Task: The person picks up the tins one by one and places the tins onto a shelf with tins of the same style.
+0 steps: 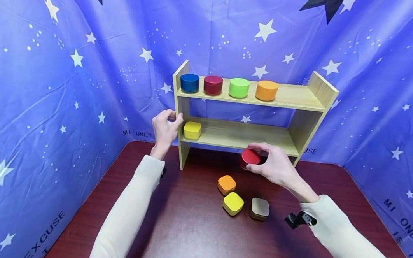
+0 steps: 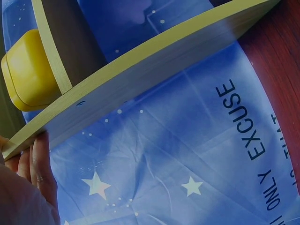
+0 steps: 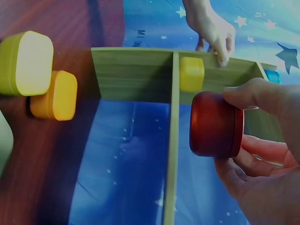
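"Before the lower shelf (image 1: 241, 133), what's held?"
"Red tin (image 1: 250, 157), pinched by the right hand (image 1: 276, 165); shelf runs wide past the yellow tin (image 1: 192, 131); left hand (image 1: 165, 127) pinches the side panel (image 2: 145, 82); smooth round tin, grained wood."

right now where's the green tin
Head view: the green tin is on the upper shelf, right of the dark red tin, left of the round orange tin.

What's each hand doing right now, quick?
Left hand: closed, gripping the side of the shelf.
Right hand: closed, holding a round red tin.
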Demonstrator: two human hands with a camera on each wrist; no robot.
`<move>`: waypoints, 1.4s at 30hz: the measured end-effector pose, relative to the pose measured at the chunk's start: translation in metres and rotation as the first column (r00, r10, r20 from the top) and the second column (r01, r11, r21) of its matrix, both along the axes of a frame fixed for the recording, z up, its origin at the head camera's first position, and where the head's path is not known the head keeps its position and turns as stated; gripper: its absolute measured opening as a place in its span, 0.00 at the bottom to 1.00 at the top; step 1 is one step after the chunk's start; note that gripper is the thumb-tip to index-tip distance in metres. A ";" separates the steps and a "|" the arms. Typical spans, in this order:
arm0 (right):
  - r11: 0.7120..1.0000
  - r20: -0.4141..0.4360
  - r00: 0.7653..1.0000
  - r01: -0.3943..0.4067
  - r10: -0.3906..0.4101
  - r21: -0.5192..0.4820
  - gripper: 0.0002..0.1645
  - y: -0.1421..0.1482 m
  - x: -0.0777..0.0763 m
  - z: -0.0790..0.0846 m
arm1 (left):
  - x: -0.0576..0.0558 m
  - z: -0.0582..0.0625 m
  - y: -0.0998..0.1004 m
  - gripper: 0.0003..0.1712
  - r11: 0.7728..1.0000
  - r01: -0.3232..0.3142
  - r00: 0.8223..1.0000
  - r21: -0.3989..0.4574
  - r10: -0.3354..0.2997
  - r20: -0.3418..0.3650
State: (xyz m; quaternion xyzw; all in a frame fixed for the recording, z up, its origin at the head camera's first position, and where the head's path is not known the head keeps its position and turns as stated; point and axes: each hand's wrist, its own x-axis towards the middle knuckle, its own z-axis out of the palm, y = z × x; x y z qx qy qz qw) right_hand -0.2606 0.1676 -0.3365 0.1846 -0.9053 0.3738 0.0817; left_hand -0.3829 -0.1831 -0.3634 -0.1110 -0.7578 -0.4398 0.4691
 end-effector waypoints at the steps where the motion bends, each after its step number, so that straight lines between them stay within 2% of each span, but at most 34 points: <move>1: 1.000 -0.008 1.000 0.004 -0.004 0.007 0.38 0.002 0.001 0.003 | 0.000 0.000 0.000 0.15 1.000 -0.001 1.000 -0.001 0.001 -0.001; 7: 1.000 -0.055 0.998 0.021 -0.020 0.022 0.37 0.011 0.001 0.021 | 0.002 0.000 0.000 0.14 1.000 0.000 1.000 0.011 0.000 0.000; 21: 0.996 -0.064 0.996 0.070 -0.067 0.050 0.37 0.030 -0.003 0.068 | 0.001 -0.001 0.000 0.14 1.000 -0.006 1.000 0.005 0.006 -0.014; 28: 0.992 -0.129 0.986 0.114 -0.105 0.062 0.36 0.041 -0.007 0.097 | 0.000 -0.001 0.001 0.13 1.000 -0.005 1.000 0.013 0.006 -0.024; 37: 0.984 -0.102 0.983 0.159 -0.151 0.077 0.38 0.049 -0.015 0.125 | 0.000 -0.001 0.001 0.14 1.000 -0.005 1.000 0.014 0.005 -0.019; 42: 0.986 -0.094 0.982 0.166 -0.162 0.030 0.38 0.055 -0.021 0.138 | 0.001 -0.001 0.001 0.14 1.000 0.000 1.000 0.011 0.000 -0.026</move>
